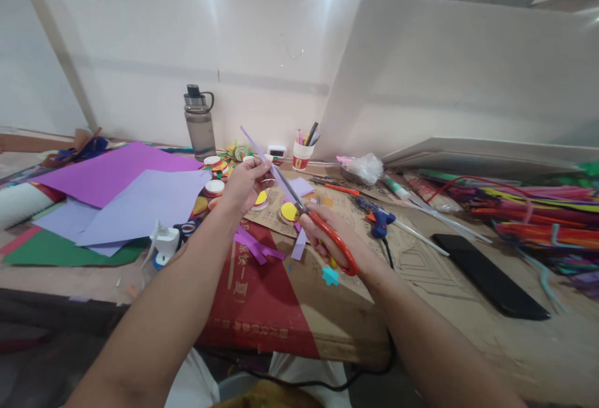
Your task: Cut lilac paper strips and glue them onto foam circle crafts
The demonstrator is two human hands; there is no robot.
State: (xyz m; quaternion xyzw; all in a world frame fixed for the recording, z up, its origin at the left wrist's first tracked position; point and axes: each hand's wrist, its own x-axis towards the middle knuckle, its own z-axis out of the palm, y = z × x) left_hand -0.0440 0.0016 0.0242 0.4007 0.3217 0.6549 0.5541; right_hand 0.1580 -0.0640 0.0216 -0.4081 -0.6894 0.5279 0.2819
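Red-handled scissors point(324, 228), blades pointing up-left along thin lilac paper strip point(279, 179), both aslant, held aloft.

The right hand point(349, 233) partly hides the red-handled metal scissors point(329, 231). The view's right edge cuts off the blurred multicoloured fuzzy stems point(538, 211); its left edge, the white cylindrical roll point(21, 205).

Right hand point(345, 227) grips the scissors point(335, 240) (red-handled)
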